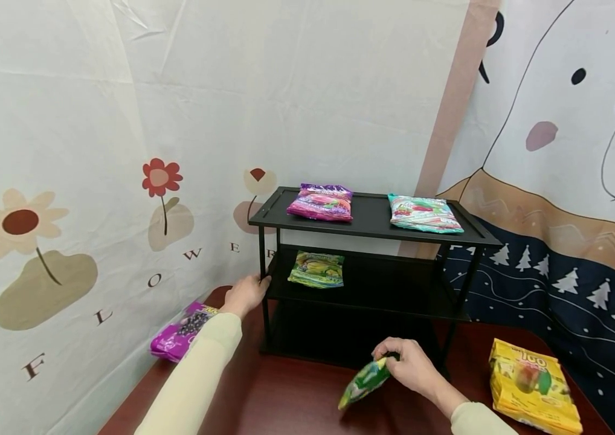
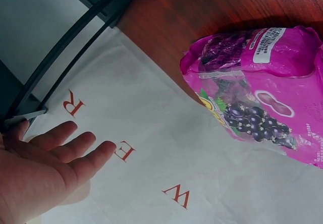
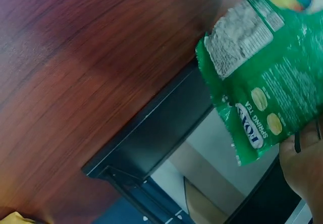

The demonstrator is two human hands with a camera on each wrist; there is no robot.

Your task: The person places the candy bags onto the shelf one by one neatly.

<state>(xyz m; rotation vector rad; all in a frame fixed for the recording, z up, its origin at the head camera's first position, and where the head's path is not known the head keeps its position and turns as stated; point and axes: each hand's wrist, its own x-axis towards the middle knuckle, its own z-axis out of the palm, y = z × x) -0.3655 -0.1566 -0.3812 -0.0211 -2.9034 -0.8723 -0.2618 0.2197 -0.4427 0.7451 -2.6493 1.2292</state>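
Note:
My right hand (image 1: 408,365) pinches a green candy bag (image 1: 364,382) by its upper edge, tilted low in front of the black shelf rack (image 1: 373,226). Its back, with printed text and a pale label, faces the right wrist camera, where the right hand (image 3: 305,168) shows at the edge. My left hand (image 1: 244,296) touches the rack's left side at the middle shelf. In the left wrist view several fingers of the left hand (image 2: 55,168) are loosely extended beside the frame. On the middle shelf lies a green-yellow bag (image 1: 316,270).
On the top shelf lie a purple-pink bag (image 1: 322,203) and a teal-white bag (image 1: 424,213). A large purple bag with grapes (image 1: 185,331) sits left by the wall cloth. A large yellow bag (image 1: 533,386) stands on the red-brown table (image 1: 286,393) at right.

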